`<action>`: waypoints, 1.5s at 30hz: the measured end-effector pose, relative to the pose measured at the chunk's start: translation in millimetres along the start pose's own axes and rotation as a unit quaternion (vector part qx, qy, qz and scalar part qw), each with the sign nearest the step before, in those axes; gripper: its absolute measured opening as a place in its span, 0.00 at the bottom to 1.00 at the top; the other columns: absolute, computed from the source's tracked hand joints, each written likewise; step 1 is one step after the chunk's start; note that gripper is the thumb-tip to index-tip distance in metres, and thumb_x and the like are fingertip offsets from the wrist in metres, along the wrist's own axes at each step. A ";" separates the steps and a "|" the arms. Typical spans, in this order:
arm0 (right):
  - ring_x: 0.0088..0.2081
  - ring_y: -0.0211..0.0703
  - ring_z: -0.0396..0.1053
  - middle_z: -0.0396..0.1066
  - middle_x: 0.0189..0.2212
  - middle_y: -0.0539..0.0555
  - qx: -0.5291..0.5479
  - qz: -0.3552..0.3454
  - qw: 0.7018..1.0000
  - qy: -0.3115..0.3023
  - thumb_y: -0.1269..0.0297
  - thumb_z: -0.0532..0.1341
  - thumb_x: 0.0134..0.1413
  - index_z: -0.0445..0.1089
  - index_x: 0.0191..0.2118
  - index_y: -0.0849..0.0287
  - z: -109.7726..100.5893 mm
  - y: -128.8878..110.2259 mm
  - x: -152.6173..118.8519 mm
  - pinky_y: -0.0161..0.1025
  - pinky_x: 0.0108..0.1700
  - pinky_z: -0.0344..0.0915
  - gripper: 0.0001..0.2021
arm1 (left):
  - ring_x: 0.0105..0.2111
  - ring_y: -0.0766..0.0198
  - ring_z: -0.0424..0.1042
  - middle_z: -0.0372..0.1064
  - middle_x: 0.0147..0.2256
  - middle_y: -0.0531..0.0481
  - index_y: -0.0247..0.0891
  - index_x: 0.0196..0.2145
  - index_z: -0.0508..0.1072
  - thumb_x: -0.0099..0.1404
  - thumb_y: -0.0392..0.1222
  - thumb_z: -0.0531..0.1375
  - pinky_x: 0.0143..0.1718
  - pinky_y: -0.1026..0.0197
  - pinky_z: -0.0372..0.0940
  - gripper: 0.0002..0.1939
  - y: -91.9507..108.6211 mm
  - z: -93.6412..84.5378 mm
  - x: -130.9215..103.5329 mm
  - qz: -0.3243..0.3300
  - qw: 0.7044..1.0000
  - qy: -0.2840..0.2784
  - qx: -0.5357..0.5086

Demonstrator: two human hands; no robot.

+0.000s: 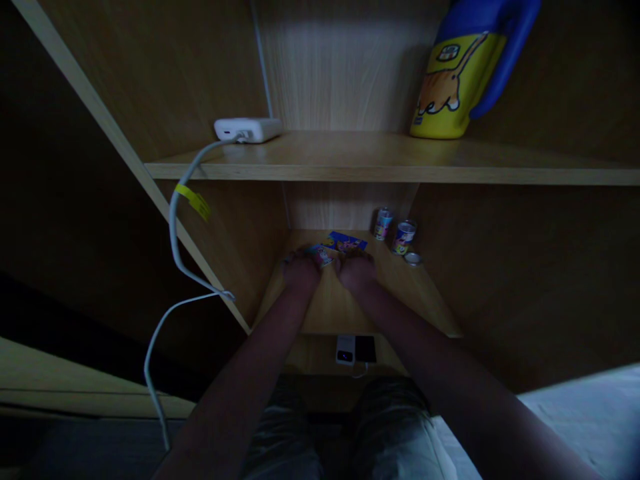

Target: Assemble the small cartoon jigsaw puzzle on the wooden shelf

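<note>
A: Where's the pink card (324, 255)?
B: On the lower shelf (340, 307), between the two hands, just beside the fingers of the left hand (301, 268).
A: And the blue card (346, 241)?
B: Farther back, just beyond the right hand (357, 268).
A: Are the hands gripping them?
B: Both look curled, but the fingertips are hidden and dark; I can't tell.
A: Anything near?
B: To the right, a rear can (383, 225), a front can (404, 239) and a lid (413, 259).

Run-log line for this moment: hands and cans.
left hand: at pink printed piece | right hand: near blue printed piece | grips: unclear, dark | cans: two, upright, right of hands
</note>
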State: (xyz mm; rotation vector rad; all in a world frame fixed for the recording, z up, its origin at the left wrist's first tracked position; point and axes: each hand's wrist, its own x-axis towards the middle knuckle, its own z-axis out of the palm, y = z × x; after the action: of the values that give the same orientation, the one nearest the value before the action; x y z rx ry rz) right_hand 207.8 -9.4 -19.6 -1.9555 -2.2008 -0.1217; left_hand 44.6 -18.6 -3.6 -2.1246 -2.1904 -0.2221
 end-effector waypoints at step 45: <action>0.65 0.54 0.75 0.77 0.67 0.60 0.107 -0.167 0.980 0.020 0.65 0.58 0.73 0.76 0.67 0.61 6.0 20.8 -3.5 0.47 0.72 0.65 0.23 | 0.65 0.48 0.73 0.74 0.66 0.36 0.38 0.72 0.72 0.82 0.44 0.52 0.68 0.50 0.66 0.26 -6.1 14.4 7.5 0.105 0.992 0.018 -0.062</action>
State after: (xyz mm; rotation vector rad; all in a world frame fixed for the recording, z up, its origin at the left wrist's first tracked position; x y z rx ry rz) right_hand 228.3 -9.1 -27.6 -1.4502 -2.3852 0.0288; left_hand 38.9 -9.1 -16.9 -2.3747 -1.9621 -0.3860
